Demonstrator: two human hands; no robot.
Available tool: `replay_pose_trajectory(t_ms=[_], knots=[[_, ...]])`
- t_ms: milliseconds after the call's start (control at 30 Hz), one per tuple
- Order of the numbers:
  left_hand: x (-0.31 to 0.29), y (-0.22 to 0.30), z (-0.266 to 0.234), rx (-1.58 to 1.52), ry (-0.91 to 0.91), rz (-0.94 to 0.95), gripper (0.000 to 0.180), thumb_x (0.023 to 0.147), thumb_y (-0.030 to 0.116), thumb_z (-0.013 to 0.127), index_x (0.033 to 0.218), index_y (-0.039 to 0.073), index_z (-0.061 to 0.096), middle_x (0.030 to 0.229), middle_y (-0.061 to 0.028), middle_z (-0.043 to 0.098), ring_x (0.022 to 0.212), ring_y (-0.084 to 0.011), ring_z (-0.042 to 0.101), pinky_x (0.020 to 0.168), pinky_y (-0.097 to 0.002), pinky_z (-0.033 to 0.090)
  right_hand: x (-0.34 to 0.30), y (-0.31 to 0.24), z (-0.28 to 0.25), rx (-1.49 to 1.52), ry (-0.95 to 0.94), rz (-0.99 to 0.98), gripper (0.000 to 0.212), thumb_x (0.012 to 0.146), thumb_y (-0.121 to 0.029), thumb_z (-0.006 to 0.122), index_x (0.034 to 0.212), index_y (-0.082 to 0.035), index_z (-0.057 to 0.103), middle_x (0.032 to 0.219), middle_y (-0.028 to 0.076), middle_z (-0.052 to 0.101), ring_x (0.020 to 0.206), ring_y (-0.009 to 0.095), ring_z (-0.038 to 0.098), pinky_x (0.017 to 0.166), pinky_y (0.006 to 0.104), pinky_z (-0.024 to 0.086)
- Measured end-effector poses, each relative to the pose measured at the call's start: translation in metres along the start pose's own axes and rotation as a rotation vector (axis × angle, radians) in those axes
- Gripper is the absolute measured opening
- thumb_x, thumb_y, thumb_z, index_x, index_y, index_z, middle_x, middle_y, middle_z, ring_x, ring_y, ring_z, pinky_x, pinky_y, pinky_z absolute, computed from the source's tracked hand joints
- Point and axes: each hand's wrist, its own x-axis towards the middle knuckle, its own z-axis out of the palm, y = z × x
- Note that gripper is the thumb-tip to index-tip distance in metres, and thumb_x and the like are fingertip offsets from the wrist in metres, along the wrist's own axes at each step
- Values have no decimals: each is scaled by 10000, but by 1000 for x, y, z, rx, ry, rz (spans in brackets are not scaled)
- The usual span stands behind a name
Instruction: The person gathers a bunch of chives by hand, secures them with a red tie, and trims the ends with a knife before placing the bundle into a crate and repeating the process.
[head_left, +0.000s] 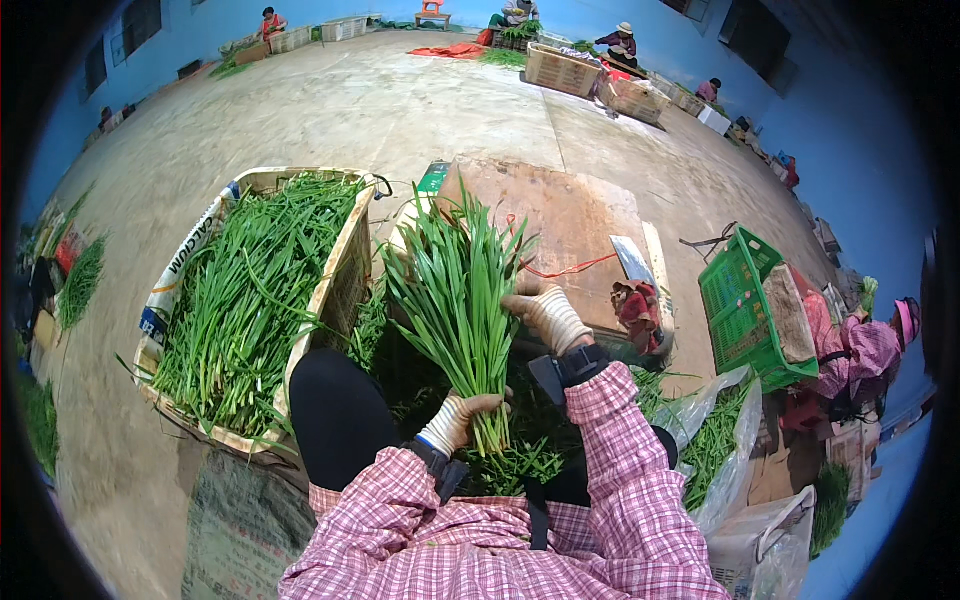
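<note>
A loose bunch of garlic chives (462, 290), with flat green leaves and paler stem ends, stands upright in front of me. My left hand (455, 420), in a light glove, is closed around the stems near their lower end. Higher up, on the right side of the bunch, my right hand (548, 315) has its gloved fingers bent and pressed together on the outer leaves. Its fingertips are partly hidden among them. Below the bunch, loose green leaves (520, 465) lie between my knees.
To the left a crate (355, 235) is heaped with chives. Ahead, a worn board (560, 215) carries a flat blade (632, 258), red string and a dark red cloth (637, 308). A green crate (735, 300) and plastic-wrapped chives (712, 445) are at right. Other people sit farther off.
</note>
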Motion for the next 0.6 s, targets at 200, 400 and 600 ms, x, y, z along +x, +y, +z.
replay_pose_trajectory(t_ms=[200,400,600], knots=[[1,-1,2,8,23,11,414,776,118,759,1154,26,617,1015,-90,695,818,-212,679,723,-428,587,10,33,7,159,336,-128,257,883,-214,708,1007,10,731,865,35,707,765,100,590,721,262,480],[8,-4,-1,0,224,14,325,748,65,763,1057,59,661,879,-46,694,735,-194,661,660,-398,575,-28,-3,11,340,258,-389,229,936,-164,678,1093,-2,713,896,17,709,784,66,607,742,242,500],[16,-8,0,93,256,-23,331,763,81,767,1075,49,663,889,-54,700,757,-199,670,681,-392,581,-62,-42,8,528,361,-636,233,934,-213,678,1037,-11,730,800,3,687,724,79,602,674,237,486]])
